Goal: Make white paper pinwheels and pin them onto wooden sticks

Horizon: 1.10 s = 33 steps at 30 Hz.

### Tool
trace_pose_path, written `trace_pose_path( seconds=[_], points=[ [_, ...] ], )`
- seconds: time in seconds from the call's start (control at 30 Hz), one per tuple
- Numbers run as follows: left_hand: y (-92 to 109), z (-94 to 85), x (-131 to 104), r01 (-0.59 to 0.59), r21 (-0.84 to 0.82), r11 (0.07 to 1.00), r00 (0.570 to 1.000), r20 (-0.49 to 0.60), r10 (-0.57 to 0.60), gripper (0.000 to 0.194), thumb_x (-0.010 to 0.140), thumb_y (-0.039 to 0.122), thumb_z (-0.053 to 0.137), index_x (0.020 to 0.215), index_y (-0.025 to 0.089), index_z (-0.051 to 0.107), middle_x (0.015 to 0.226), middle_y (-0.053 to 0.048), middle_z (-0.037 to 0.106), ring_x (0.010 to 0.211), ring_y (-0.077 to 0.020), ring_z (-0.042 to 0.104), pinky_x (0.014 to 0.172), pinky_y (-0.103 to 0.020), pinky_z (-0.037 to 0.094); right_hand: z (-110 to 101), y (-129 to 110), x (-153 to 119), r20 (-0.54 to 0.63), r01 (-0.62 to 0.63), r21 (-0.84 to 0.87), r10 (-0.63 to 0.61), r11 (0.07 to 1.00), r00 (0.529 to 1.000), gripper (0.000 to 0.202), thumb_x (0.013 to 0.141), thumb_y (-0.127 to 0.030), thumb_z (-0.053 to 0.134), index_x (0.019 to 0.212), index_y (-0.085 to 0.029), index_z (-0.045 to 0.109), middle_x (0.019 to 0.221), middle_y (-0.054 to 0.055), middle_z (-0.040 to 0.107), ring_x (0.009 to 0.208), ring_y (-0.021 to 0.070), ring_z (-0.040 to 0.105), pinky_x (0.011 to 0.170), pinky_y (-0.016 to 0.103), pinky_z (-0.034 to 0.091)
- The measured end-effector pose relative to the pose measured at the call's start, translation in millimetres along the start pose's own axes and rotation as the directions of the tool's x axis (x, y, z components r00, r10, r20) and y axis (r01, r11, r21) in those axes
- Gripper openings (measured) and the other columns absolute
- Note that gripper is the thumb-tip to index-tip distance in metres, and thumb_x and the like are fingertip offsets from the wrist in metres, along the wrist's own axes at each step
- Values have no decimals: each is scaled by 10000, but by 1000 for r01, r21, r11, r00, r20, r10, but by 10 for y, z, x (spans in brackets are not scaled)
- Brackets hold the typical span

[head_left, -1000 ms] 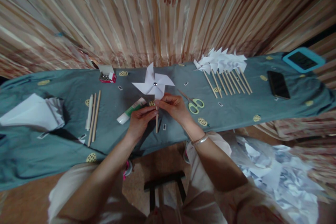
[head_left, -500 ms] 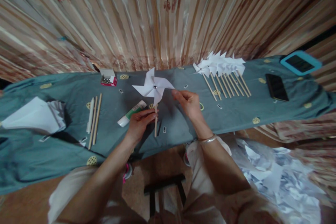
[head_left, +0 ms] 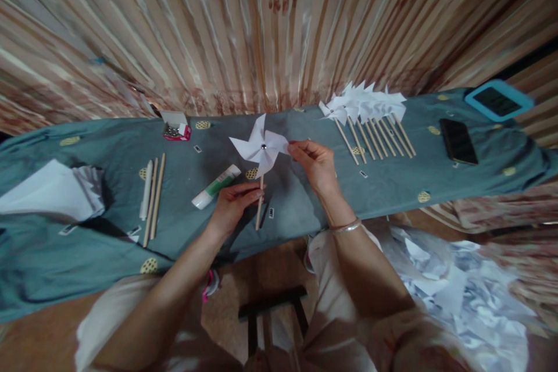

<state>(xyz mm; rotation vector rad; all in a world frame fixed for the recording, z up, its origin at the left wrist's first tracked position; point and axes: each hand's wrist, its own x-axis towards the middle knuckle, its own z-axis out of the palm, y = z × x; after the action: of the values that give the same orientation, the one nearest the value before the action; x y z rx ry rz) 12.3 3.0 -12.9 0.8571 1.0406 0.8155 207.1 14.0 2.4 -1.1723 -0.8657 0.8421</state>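
Note:
A white paper pinwheel [head_left: 257, 148] with a silver pin at its centre stands upright over the middle of the table. My left hand [head_left: 233, 206] pinches its wooden stick [head_left: 260, 206] below the blades. The thumb and fingers of my right hand [head_left: 316, 165] are closed on the tip of the right-hand blade. A glue stick [head_left: 215, 187] with a green label lies just beyond my left hand. To the right, several pinwheels [head_left: 370, 104] lie overlapping in a row, their sticks pointing toward me.
On the left are wooden sticks [head_left: 157, 195], a white rod [head_left: 147, 189], stacked folded paper [head_left: 52, 192] and an open box of pins [head_left: 176, 127]. A phone [head_left: 458, 140] and a blue-framed tablet [head_left: 499, 100] lie far right. Paper scraps [head_left: 471, 302] fill a clear bag below the table.
The pinwheel's blades have turned a little and the whole pinwheel has shifted slightly right. My right hand has moved slightly, its fingers now gripping farther in on the blade tip.

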Motion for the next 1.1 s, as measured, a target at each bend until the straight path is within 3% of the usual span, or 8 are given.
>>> trace_pose_path(
  seconds=[0.27,0.37,0.53,0.7,0.93,1.1],
  points=[
    [11,2,2,-2,-11,1000,1000,-4,2,390,460,372,953,766,180,808,758,-40,767,654,-121,661,680,-247,550,8,-3,-27,16,-30,3,30,1000,999,240,624,-433,832,649,-215,733,706,-16,700,629,107,549,613,245,446],
    [14,9,-7,6,-2,1000,1000,18,-6,392,462,382,951,770,185,810,789,-48,775,663,-124,663,677,-247,549,-19,-23,-15,43,-104,49,102,993,994,260,669,-477,800,715,-226,749,700,-23,679,669,115,573,617,235,458],
    [27,26,-34,49,26,998,996,68,-51,383,441,385,953,737,189,808,739,-37,765,619,-117,647,653,-248,539,-49,-77,20,176,-274,128,250,953,952,370,696,-567,763,880,-246,761,902,7,745,862,173,659,683,263,517],
    [38,33,-65,82,74,994,986,138,-91,337,480,365,933,738,186,810,623,-18,726,572,-94,617,617,-211,502,-20,-143,20,314,-378,188,310,906,898,428,712,-613,741,869,-215,758,858,40,754,881,207,689,780,312,545],
    [34,21,-83,74,98,992,985,147,-88,291,525,341,905,750,182,809,635,-29,726,585,-103,617,621,-220,492,-9,-82,39,278,-342,222,277,913,920,309,660,-451,803,868,-230,742,886,19,774,910,203,717,865,336,570],
    [22,19,-76,67,114,991,987,138,-83,304,528,348,894,756,166,806,639,-44,723,583,-133,621,628,-267,508,-9,-33,46,260,-315,205,259,927,930,330,621,-495,829,818,-242,751,879,20,785,881,212,728,847,362,596]
  ],
)
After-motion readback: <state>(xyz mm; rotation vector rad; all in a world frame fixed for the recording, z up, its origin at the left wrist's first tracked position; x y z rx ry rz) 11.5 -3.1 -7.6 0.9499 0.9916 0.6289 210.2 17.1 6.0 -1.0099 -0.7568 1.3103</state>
